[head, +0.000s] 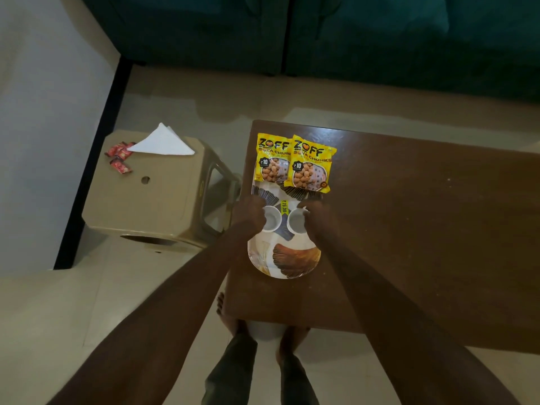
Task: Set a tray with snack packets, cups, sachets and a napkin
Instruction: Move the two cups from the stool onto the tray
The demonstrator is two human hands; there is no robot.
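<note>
- Tray [285, 263] sits on the brown table [423, 229], near the table's left edge; its near end lies bare between the two forearms, just short of the hands. Free space there is probably reserved for the sachets and napkin.
- Left hand [248, 214] is curled round the left side of the left cup [271, 220], fingers on the rim. Right hand [317, 219] does the same on the right cup [295, 221], fingers hooked over the far rim.
- Cups stand upright mid-tray, side by side, close but apart, a yellow price sticker [284, 206] in the gap just beyond them. Outer-side grips keep the hands clear of each other, so both cups can be set level as a pair.
- Can't tell if the cups are already resting on the tray or a hair above it; the view is dim and the fingers hide the bases.
- Beyond the hands: two yellow snack packets [295, 162] lie flat, overlapping, across the tray's far end and hanging past it. Placed far so later reaches don't cross them.
- Left of the left hand, well apart: plastic stool [152, 200] holding a folded white napkin [162, 143] and red sachets [119, 157] at its far corner, touching. Neither is on the tray yet.
</note>
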